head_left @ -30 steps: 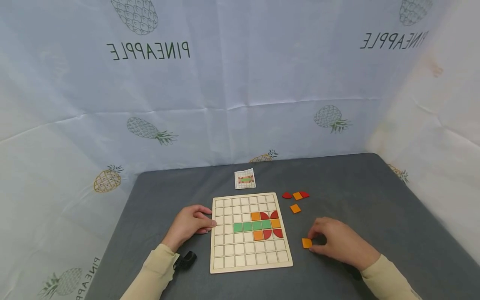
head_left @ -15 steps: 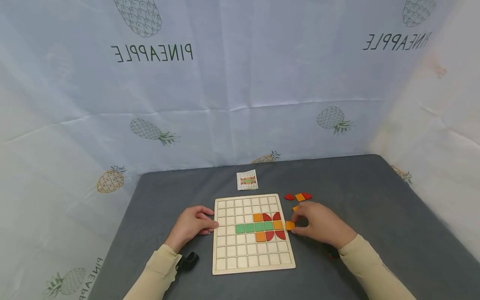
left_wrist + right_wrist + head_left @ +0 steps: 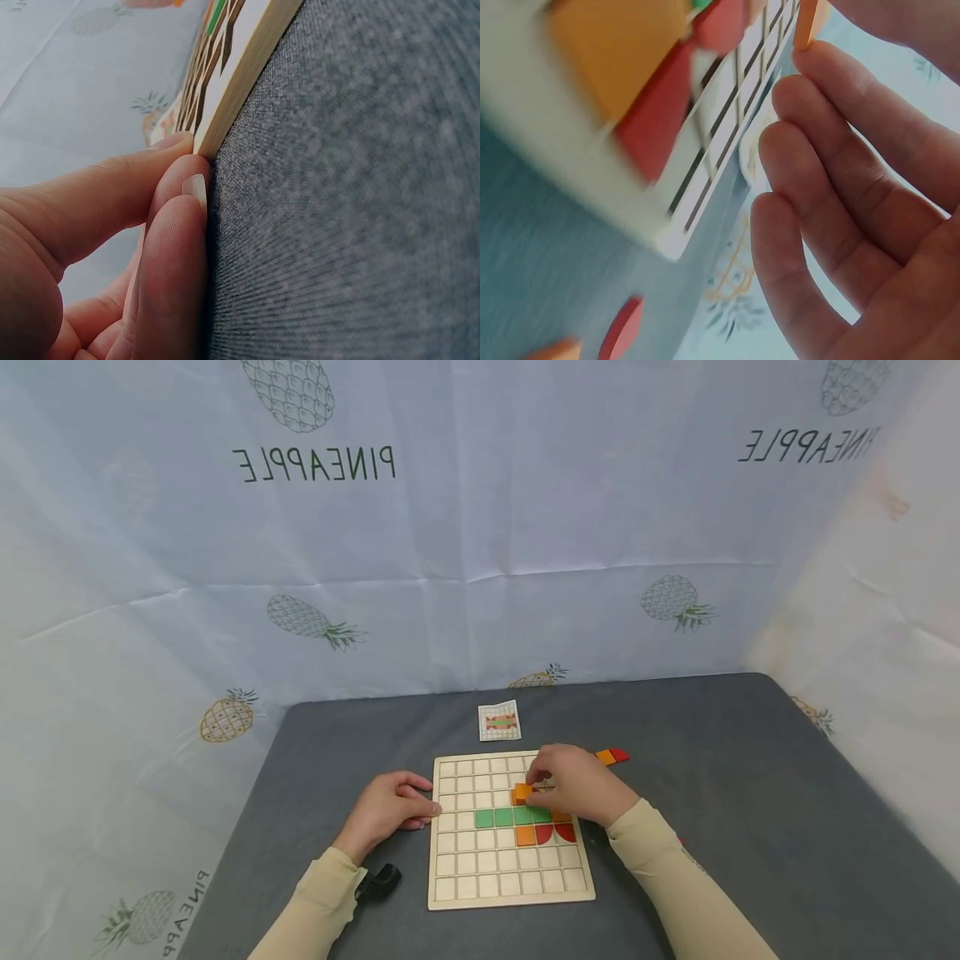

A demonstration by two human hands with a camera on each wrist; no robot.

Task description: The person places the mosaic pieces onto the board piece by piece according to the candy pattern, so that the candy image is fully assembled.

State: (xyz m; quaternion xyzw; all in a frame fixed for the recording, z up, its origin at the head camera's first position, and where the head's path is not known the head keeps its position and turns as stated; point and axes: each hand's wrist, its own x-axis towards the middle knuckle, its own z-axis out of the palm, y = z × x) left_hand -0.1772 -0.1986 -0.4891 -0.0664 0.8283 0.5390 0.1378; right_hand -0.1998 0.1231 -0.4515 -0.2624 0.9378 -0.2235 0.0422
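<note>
My right hand (image 3: 579, 782) pinches an orange square tile (image 3: 523, 792) between thumb and fingertips, over the right half of a wooden grid board (image 3: 465, 863). In the right wrist view the tile (image 3: 807, 24) shows edge-on at the top. A row of green square tiles (image 3: 503, 817) lies on the board. Below that row sit an orange tile (image 3: 525, 836) and red quarter-circle tiles (image 3: 543, 834); the pieces above it are partly hidden by my right hand. My left hand (image 3: 386, 810) holds the board's left edge, thumb on top and fingers against its side.
A small printed pattern card (image 3: 499, 721) lies behind the board. Beyond my right hand are a loose orange tile (image 3: 605, 757) and a red quarter-circle (image 3: 619, 755). The grey tabletop (image 3: 720, 760) ends at a patterned cloth (image 3: 450, 627).
My right hand has carried the orange tile from the table right of the board, leftward and away from me, to above the board. My left hand has stayed at the board's edge.
</note>
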